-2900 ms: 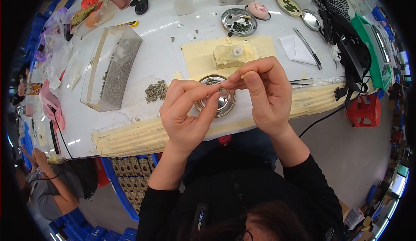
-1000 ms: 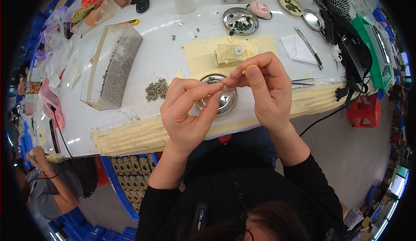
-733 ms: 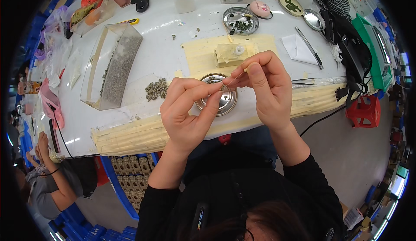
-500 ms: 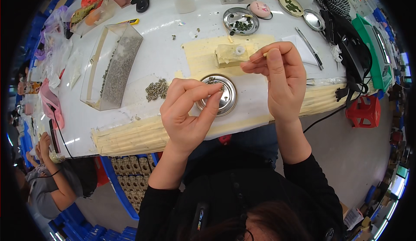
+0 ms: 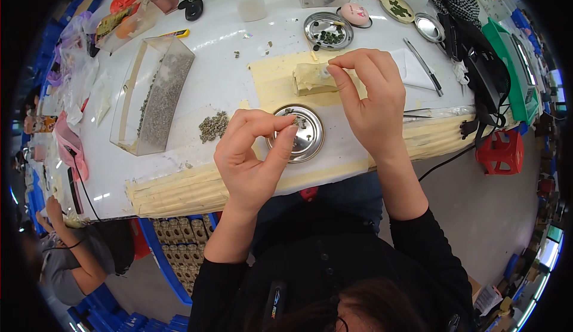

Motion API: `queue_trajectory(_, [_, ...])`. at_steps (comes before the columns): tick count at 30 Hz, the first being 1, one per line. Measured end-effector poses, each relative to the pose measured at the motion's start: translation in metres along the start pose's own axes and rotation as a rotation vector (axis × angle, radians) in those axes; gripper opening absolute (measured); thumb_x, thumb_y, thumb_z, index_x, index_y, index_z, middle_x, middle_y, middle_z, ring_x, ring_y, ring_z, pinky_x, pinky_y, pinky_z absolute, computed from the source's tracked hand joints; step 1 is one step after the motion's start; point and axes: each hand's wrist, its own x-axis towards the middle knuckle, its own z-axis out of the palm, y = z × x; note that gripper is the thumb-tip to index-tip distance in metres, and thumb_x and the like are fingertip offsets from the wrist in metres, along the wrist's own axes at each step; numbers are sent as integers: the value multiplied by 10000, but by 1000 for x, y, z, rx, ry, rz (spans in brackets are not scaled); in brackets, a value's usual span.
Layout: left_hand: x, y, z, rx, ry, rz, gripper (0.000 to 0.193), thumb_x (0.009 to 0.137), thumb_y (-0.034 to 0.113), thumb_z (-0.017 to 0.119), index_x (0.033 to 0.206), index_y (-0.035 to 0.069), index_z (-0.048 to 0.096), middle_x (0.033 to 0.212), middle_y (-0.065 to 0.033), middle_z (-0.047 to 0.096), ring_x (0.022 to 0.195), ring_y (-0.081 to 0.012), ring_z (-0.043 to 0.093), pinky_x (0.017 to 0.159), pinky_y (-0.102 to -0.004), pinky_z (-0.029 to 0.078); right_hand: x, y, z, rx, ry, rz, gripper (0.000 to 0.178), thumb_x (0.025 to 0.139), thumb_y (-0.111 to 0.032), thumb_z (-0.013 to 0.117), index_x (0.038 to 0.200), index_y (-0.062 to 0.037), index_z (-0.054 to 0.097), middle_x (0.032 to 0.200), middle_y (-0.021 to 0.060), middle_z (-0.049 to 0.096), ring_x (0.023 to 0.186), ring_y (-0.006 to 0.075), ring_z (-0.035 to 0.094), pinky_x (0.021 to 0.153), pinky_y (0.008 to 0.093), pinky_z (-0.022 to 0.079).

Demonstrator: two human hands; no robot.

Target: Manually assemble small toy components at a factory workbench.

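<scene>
My left hand [image 5: 248,159] is closed in a pinch over the near left side of a round steel dish [image 5: 310,153]. A tiny greyish metal piece [image 5: 295,121] shows between its thumb and forefinger. A few small pieces lie in the dish. My right hand [image 5: 373,102] is pinched above a block wrapped in masking tape [image 5: 307,78], its fingertips at a small white cup [image 5: 325,74] on that block. The thin stick in its fingers is mostly hidden now. Left of the dish lies a pile of small greyish metal pieces [image 5: 213,127].
A clear slanted bin [image 5: 170,93] of grey grains stands left. Farther back are a white squeeze bottle [image 5: 251,3], a steel dish with dark green pieces [image 5: 329,30] and a pale dish [image 5: 397,8]. A pen [image 5: 422,64] lies right. Another person's arm [image 5: 77,251] is at far left.
My right hand has moved left and slightly down to the taped block, and its stick has turned mostly out of sight. My left hand has shifted slightly left, still pinching.
</scene>
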Motion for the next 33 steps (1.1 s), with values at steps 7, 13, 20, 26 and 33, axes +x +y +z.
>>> queue_trajectory(7, [0, -1, -3, -59, -11, -49, 155, 793, -49, 726, 941, -1, 725, 849, -46, 634, 746, -98, 541, 688, -231, 421, -3, -9, -3, 45, 76, -11, 106, 825, -93, 713, 903, -35, 672, 865, 79, 650, 803, 267, 587, 691, 347, 480])
queue_trajectory(13, [0, -3, -3, -54, -11, 0, 173, 793, -44, 734, 958, 8, 729, 855, -45, 634, 751, -105, 546, 676, -237, 429, -21, -34, -16, 606, -209, 306, 108, 875, -87, 684, 919, 11, 683, 823, 76, 659, 729, 186, 602, 674, 296, 474])
queue_trajectory(20, [2, 3, 1, 121, -10, 137, 228, 759, -53, 753, 968, 37, 747, 832, -43, 625, 752, -138, 550, 657, -248, 432, -31, -40, -8, 1062, -372, 641, 159, 932, -125, 646, 955, 29, 678, 819, 34, 674, 736, 79, 592, 677, 236, 476])
queue_trajectory(26, [3, 1, 1, 235, 2, 230, 238, 722, -40, 771, 943, 46, 752, 812, -30, 622, 735, -165, 537, 638, -269, 413, -27, -38, -11, 1160, -431, 725, 157, 938, -131, 653, 952, 25, 666, 838, 18, 671, 778, 61, 611, 704, 215, 490])
queue_trajectory(33, [2, 1, 1, 274, 10, 266, 242, 715, -29, 776, 938, 64, 757, 808, -17, 628, 734, -165, 528, 641, -277, 402, -26, -36, -12, 1305, -476, 813, 148, 938, -129, 665, 975, 13, 650, 861, 22, 664, 784, 57, 605, 699, 207, 489])
